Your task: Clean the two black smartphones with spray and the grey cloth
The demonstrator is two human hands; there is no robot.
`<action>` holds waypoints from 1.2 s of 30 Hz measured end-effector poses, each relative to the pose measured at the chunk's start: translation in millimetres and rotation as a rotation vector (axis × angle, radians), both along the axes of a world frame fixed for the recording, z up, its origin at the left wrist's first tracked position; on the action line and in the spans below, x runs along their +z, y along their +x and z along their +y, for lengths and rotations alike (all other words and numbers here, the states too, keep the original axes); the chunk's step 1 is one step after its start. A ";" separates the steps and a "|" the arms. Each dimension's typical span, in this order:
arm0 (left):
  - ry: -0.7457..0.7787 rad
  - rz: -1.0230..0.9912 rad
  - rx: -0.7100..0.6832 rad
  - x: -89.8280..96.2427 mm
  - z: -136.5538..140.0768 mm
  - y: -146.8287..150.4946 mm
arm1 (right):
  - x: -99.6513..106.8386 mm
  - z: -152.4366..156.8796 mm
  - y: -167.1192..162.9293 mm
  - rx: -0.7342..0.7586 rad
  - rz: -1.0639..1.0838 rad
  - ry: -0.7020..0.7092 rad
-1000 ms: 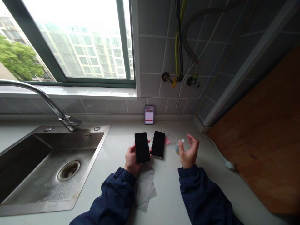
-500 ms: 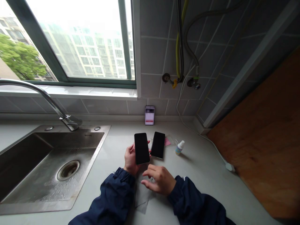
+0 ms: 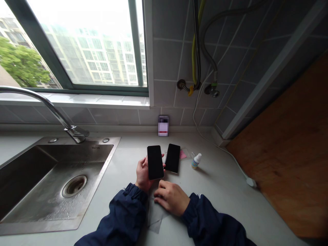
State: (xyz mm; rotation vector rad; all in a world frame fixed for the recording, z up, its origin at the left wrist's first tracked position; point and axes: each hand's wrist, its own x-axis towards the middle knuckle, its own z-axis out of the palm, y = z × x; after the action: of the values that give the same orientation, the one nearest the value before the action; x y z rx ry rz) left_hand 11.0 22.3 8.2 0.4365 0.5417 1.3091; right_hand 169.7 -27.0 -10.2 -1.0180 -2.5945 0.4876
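My left hand (image 3: 142, 176) is wrapped round a smartphone (image 3: 155, 162), its dark screen facing up towards me. Just right of it, a second black phone (image 3: 173, 158) lies on the counter. Below the held phone is my right hand (image 3: 172, 197), its fingers curled and drawn together. They are over a clear plastic sheet (image 3: 155, 218) that lies flat between my forearms. Whether the fingertips grip the sheet or anything else is hidden.
A small white-capped bottle (image 3: 196, 161) stands on the counter, right of a pink piece (image 3: 182, 154) and clear plastic. Another phone (image 3: 163, 126) with a lit screen leans on the back wall. To the left is a steel sink (image 3: 77, 218) with a faucet (image 3: 57, 114). A white cable (image 3: 230, 153) runs along the right.
My right hand's fingers have curled in and come closer together over the plastic sheet. The left hand and its phone have barely moved.
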 end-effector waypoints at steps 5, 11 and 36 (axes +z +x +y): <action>0.019 -0.009 -0.007 -2.2 0.7 -0.2 | -2.1 0.0 -1.5 -0.001 0.003 0.009; 0.044 -0.016 0.012 -0.3 2.6 -5.2 | 7.6 -2.1 -3.4 -0.051 0.065 -0.023; 0.032 -0.002 0.107 3.8 8.9 -17.8 | -2.0 4.0 -23.4 -0.277 0.185 -0.025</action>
State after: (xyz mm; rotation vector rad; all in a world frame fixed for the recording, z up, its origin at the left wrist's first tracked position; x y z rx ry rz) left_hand -6.8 31.2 11.9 0.4371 0.5491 1.4228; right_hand 146.3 -23.0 -12.3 -1.2527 -2.2471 0.5167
